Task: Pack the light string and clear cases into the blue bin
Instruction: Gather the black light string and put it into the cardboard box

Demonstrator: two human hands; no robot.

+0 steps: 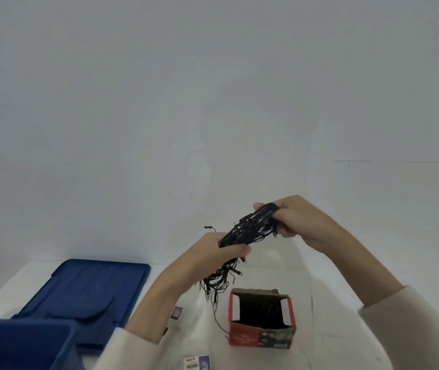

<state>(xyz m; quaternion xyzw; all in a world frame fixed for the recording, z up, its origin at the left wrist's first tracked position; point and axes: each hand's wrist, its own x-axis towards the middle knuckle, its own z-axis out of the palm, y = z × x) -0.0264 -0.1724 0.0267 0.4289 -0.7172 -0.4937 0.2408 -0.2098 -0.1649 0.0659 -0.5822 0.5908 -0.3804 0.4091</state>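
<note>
Tabletop: white tabletop point(346, 276) against a plain pale wall point(213, 89).
Hands: left hand point(213, 252) and right hand point(293, 220) each clasp the bundled black light string point(245, 231).
Nearby: open red cardboard box point(262, 319); flat blue plastic lid point(87, 295); blue plastic bin point(20, 343).

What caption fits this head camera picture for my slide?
Two hands, left and right, hold a bundled black light string above an open cardboard box, beside the blue bin.
</note>
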